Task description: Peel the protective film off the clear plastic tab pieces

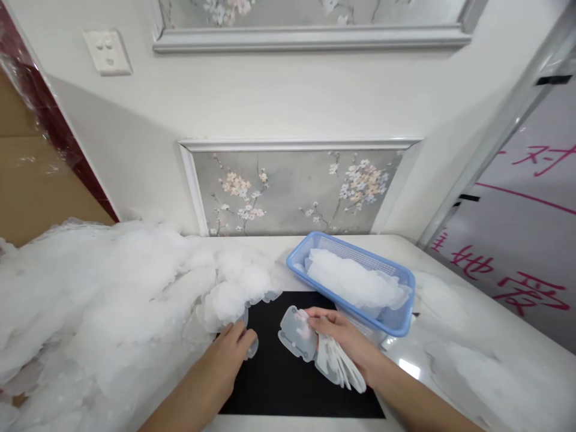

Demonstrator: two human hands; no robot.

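My right hand (344, 336) is closed round a fanned bunch of thin, translucent white plastic pieces (335, 363). One flat piece (297, 333) with notched, scalloped edges sticks out at its fingertips, above a black mat (297, 390). At the mat's left edge my left hand (234, 348) has its fingers bent in a pinch on a similar translucent piece (252, 349), partly hidden behind the fingers. Beside that hand, a large heap of the same-looking pieces (121, 294) spreads over the left of the table.
A blue plastic basket (407, 321) holding more translucent pieces (355, 279) stands behind my right hand. A wall with a floral panel (292, 192) and a socket (108, 53) rises behind the table. At right is a whiteboard (535, 240) with red writing; cardboard (40, 180) stands at left.
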